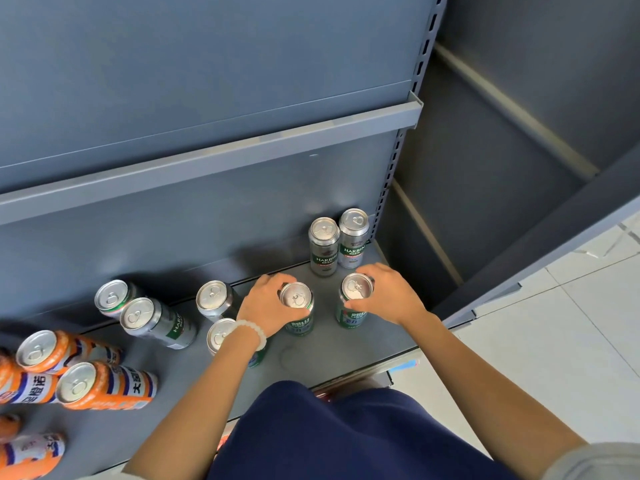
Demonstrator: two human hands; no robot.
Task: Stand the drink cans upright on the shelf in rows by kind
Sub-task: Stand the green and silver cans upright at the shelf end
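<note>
Near frame centre, the left hand (268, 306) grips one green beer can (298, 311) and the right hand (384, 294) another (353, 301), both upright. Bare shelf (346, 351) lies between them and the front edge; two Harbin cans (337, 242) stand behind at the shelf's right end.

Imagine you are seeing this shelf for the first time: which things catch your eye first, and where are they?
Two hands meet mid-shelf, the left hand gripping one green can and the right hand gripping another green can, both upright. Behind them, in the back right corner, stand two Harbin beer cans side by side. At far left lie bright orange cans, tipped on their sides.
</note>
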